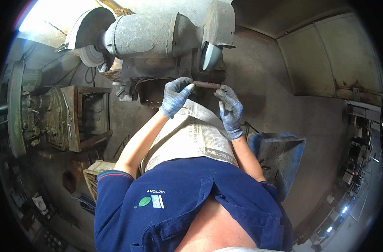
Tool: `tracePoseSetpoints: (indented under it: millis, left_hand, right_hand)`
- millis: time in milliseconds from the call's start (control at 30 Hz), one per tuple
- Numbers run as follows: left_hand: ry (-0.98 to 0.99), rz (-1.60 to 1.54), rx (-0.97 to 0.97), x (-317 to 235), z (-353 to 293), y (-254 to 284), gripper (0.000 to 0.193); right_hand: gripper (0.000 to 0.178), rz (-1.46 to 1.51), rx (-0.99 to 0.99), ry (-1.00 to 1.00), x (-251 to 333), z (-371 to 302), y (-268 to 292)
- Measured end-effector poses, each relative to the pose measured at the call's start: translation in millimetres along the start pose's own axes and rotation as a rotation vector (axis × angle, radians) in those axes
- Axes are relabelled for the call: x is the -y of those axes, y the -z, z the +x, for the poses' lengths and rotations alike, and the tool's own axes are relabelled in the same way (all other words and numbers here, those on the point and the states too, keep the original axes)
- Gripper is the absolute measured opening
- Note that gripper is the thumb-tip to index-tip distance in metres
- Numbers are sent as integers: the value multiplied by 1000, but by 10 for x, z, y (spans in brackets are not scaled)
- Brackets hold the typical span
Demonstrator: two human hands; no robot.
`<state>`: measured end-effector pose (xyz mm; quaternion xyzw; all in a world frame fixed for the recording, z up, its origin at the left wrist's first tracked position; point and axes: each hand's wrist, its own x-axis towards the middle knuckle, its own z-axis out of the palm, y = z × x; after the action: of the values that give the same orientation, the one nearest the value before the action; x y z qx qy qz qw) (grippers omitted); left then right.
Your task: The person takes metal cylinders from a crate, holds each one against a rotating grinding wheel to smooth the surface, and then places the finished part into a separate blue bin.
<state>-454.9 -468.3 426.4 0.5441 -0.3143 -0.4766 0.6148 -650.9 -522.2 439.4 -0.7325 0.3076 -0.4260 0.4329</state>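
Note:
A short brownish rod point(207, 85) spans the space between my two gloved hands, level with the floor side to side. My left hand point(176, 97), in a grey and blue knit glove, is closed on the rod's left end. My right hand point(230, 110), gloved alike, pinches its right end between the fingers. Just beyond my hands stands a grey bench grinder point(143, 35). Its right grinding wheel point(212, 56) shows below the guard, a little above the rod and apart from it. The left wheel point(90, 56) is pale and partly covered.
Newspaper sheets point(199, 134) cover my lap. Beneath the grinder sits a rusty, jagged-edged container point(151, 91). A green-brown machine point(44, 115) stands to the left. A worn blue bin point(298, 157) is by my right arm, and a large dull panel point(325, 59) rises at the far right.

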Motion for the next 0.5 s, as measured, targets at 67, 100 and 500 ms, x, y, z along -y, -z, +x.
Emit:
tracePoseSetpoints:
  millis: [67, 100, 500]
  left_hand:
    - [-17, 15, -23, 53, 30, -40, 11]
    - [-13, 16, -29, 99, 68, -43, 11]
    - [79, -110, -146, 399, 448, -326, 8]
  right_hand:
    - [23, 68, -11, -64, -140, 10, -19]
    - [23, 75, -13, -95, -191, 5, -12]
    - [14, 348, -152, -333, -536, 266, 42]
